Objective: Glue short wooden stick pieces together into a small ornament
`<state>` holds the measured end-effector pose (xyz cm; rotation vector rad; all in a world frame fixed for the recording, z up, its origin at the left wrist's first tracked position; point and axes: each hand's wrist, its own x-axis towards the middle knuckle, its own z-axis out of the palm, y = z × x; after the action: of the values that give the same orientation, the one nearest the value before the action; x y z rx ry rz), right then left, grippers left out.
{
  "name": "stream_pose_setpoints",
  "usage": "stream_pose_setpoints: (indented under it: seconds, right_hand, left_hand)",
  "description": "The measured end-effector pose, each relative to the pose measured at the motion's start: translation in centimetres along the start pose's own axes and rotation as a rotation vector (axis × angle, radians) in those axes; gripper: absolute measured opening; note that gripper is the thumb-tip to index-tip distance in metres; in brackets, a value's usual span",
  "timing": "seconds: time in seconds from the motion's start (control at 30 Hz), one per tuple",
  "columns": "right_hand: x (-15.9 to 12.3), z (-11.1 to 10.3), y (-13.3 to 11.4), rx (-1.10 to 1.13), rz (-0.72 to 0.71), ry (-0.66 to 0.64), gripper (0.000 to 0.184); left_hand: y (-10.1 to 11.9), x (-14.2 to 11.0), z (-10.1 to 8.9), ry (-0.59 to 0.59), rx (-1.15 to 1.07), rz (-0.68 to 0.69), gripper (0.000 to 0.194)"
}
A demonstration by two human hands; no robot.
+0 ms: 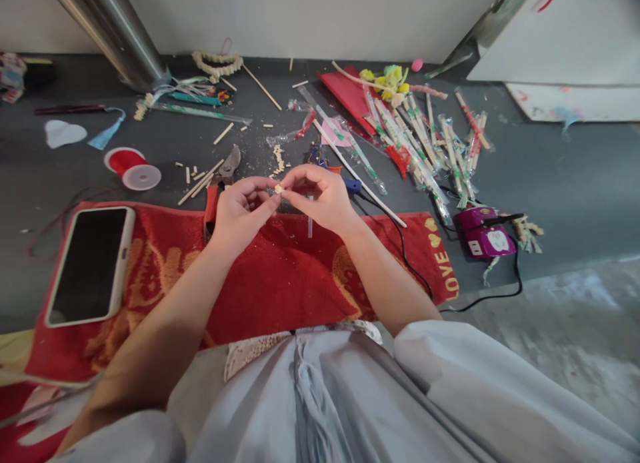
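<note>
My left hand (243,210) and my right hand (320,196) meet above the far edge of the red towel (290,276). Both pinch one small pale piece (279,189), seemingly of cut wood bits, between thumbs and fingertips. Beside my left hand lie pruning shears (230,164) with red handles, partly covered by that hand. Behind my right hand, a blue tool with a black cord (353,185), which looks like a glue gun, is mostly hidden. A short row of pale cut bits (279,158) lies just beyond my fingers. Several cut stick pieces (200,183) are left of it.
A phone (90,263) lies on the towel's left end, near a red thread spool (133,168). Wrapped chopsticks (410,136) are heaped at the back right. A purple power adapter (484,233) with black cords sits on the right. A metal post (120,36) stands back left.
</note>
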<state>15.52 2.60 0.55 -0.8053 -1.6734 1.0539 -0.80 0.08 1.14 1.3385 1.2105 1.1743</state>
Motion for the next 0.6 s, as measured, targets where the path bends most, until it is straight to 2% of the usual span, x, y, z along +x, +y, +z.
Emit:
stream_pose_setpoints:
  seconds: [0.17, 0.37, 0.6]
  right_hand:
    - [-0.02, 0.02, 0.13, 0.023, 0.0, 0.005, 0.019]
    - [-0.09, 0.18, 0.18, 0.131, 0.099, 0.005, 0.035]
    - [0.21, 0.09, 0.13, 0.258, 0.178, -0.04, 0.043]
  left_hand:
    - [0.31, -0.05, 0.12, 0.04, 0.053, 0.029, 0.015]
    - [0.55, -0.37, 0.3, 0.105, 0.21, 0.161, 0.014]
    - [0.46, -0.75, 0.21, 0.137, 0.347, 0.252, 0.014]
